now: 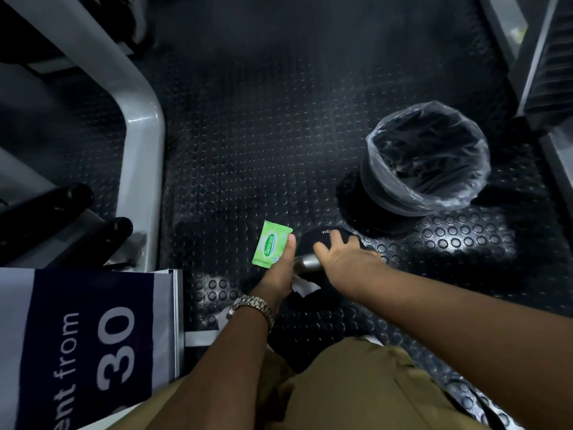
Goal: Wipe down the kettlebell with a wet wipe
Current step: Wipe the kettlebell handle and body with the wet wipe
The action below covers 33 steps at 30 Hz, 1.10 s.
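A black kettlebell (316, 240) with a silver handle (305, 262) stands on the studded rubber floor just in front of me. My right hand (347, 259) rests on top of its body with the fingers spread, the thumb by the handle. My left hand (279, 274), with a metal watch on the wrist, holds a white wet wipe (305, 287) against the near side of the kettlebell, thumb pointing forward. Most of the wipe is hidden under the hand. A green Sanicare wipe packet (272, 248) lies on the floor beside my left thumb.
A black bin lined with a clear plastic bag (426, 156) stands on the floor to the far right. A grey machine frame (145, 144) with black handles runs down the left. A blue and white sign reading "30" (93, 336) stands at lower left.
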Available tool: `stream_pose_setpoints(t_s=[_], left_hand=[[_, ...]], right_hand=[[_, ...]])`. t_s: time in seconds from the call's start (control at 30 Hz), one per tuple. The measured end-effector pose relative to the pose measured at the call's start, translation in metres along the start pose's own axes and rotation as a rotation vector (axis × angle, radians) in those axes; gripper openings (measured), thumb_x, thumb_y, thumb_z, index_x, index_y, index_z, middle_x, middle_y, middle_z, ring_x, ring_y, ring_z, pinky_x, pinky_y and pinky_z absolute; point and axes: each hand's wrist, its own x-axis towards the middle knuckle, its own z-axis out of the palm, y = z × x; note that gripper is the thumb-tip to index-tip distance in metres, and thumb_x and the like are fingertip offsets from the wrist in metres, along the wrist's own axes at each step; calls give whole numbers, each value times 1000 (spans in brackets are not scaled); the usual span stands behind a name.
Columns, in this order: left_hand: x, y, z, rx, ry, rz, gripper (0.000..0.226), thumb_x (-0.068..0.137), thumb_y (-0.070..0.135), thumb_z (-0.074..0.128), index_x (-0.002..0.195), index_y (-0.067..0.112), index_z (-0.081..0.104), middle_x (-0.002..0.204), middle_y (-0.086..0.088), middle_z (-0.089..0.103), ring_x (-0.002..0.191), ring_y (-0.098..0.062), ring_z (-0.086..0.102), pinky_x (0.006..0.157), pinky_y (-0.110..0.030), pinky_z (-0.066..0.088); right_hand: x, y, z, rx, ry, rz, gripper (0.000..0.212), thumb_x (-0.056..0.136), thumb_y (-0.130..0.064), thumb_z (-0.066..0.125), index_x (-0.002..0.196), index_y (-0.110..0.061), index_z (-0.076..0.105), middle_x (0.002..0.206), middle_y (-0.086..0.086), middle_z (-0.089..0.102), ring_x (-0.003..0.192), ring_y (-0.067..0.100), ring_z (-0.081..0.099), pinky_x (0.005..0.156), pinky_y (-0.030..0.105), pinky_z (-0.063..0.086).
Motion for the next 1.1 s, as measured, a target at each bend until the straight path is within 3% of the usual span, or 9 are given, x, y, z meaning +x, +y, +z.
stream_pose_setpoints(t_s=[0.07,0.23,0.37,0.5,0.6,0.77,0.9,1.0,1.1], left_hand=[[9,-5,-6,42,-1,1,111,53,106,49,136,34,62,136,4,66,125,-18,61,114,-46,41],[-11,11,-19,127,28,-12,124,47,110,42,139,28,61,138,-3,63,124,-24,61,111,-47,45],[10,2,-18,122,78,-12,124,45,110,43,131,25,68,129,-8,69,119,-28,65,109,-49,47],[57,-32,-15,-3,63,-28,114,49,107,49,131,31,68,134,-4,68,122,-24,64,111,-47,43],[28,-18,-7,-62,44,-64,116,45,106,53,128,27,70,125,-3,73,117,-21,67,109,-44,46],[-10,16,-10,115,-8,-3,127,47,109,42,143,27,55,141,-3,60,129,-22,57,116,-47,38],[-25,34,-16,152,28,-19,115,59,104,41,130,16,62,125,-10,67,114,-25,65,108,-46,47],[-12,28,-7,186,50,-42,131,37,112,39,126,20,65,124,-3,67,117,-24,62,111,-46,43],[48,-13,-14,88,-1,-9,114,47,109,45,128,32,65,137,-1,64,124,-25,61,111,-51,41]], right_hand=[[-1,0,-1,3,-4,-1,84,76,0,79,137,-30,30,139,8,21,130,35,31,94,64,49],[-1,-1,-2,-1,-10,5,83,77,-1,79,137,-30,30,140,7,21,131,35,31,93,63,49],[-2,-1,-4,-6,-29,10,89,73,2,81,138,-30,29,141,8,19,132,35,30,93,65,49],[-2,-1,-3,0,-24,5,87,74,4,78,137,-30,29,140,7,19,132,35,29,95,64,49],[0,-1,-2,8,-11,1,84,75,3,76,135,-31,29,138,7,20,131,35,30,94,63,49],[2,0,-1,28,-14,5,86,74,0,81,136,-32,29,138,6,21,131,34,30,95,63,49],[1,1,0,31,-2,-4,84,74,0,80,136,-30,32,137,7,23,129,34,32,94,63,50],[0,0,-1,22,-10,8,87,73,1,82,136,-31,31,137,7,22,130,34,31,94,62,50],[0,-1,-2,23,-15,0,90,72,1,83,137,-32,30,139,6,21,131,34,30,94,62,50]])
